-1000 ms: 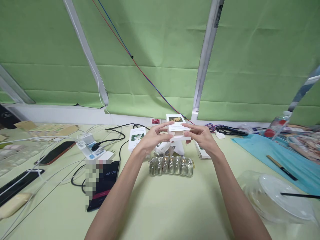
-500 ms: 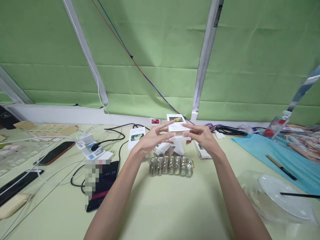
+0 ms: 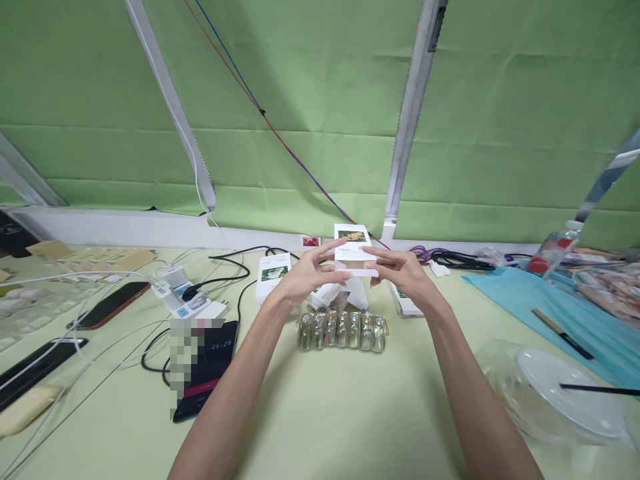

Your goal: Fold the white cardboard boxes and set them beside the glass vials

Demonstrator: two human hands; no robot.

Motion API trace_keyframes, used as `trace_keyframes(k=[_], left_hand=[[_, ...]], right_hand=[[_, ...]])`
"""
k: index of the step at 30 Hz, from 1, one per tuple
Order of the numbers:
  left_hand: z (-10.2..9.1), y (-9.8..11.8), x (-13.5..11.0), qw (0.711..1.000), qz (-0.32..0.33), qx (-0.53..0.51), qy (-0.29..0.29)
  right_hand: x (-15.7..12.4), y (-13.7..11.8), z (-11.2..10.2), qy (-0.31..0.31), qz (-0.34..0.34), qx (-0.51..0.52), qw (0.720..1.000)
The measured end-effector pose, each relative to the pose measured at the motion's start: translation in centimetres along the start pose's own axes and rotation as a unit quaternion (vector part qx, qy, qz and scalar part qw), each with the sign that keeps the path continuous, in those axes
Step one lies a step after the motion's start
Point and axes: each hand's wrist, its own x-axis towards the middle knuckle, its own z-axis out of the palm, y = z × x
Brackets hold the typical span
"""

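Nearest us on the tabletop (image 3: 325,413) we see a lidded cup (image 3: 570,393) off to the right and a lit phone (image 3: 215,363) on the left. Beyond them, in the middle, seven small vials (image 3: 343,332) lie side by side in clear wrapping, touched by neither hand.

Just past the vials, we have the box (image 3: 353,254) between both hands, seemingly lifted above the tabletop. The left hand (image 3: 304,275) pinches its left side and the right hand (image 3: 404,272) its right; each is nearly closed, fingers over the top, thumb low by the front edge.

We judge the work to be partway: the box is formed, but its near end looks open, with a flap (image 3: 363,273) jutting towards us, unfolded. The vials are outside it; whether anything sits inside, we cannot tell.

The box is white, crisp-edged, printed with small text and a picture of yellow blooms. Under and behind the hands we make out loose white packaging (image 3: 354,293), with a flower-printed carton (image 3: 273,273) to the left, and farthest off, the green wall (image 3: 310,167).
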Motion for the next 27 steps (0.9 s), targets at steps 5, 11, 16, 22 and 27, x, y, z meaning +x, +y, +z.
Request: trace_keyframes(k=[5, 11, 16, 22, 27], left_hand=[[-0.19, -0.17, 0.10, 1.000, 0.014, 0.002, 0.016], [-0.13, -0.22, 0.21, 1.000, 0.010, -0.003, 0.028], [0.09, 0.07, 0.06, 0.999, 0.020, -0.014, 0.038], [-0.17, -0.38, 0.19, 0.999, 0.034, 0.005, 0.040], [-0.12, -0.50, 0.20, 0.998, 0.047, 0.000, 0.043]], right_hand=[[-0.18, -0.31, -0.08, -0.028, 0.008, -0.002, 1.000], [-0.41, -0.52, -0.12, -0.053, 0.020, 0.030, 0.998], [-0.40, -0.44, -0.08, -0.063, 0.026, 0.022, 0.997], [-0.39, -0.21, -0.07, -0.080, -0.005, -0.023, 0.997], [-0.38, -0.17, 0.14, -0.069, -0.010, -0.019, 0.997]])
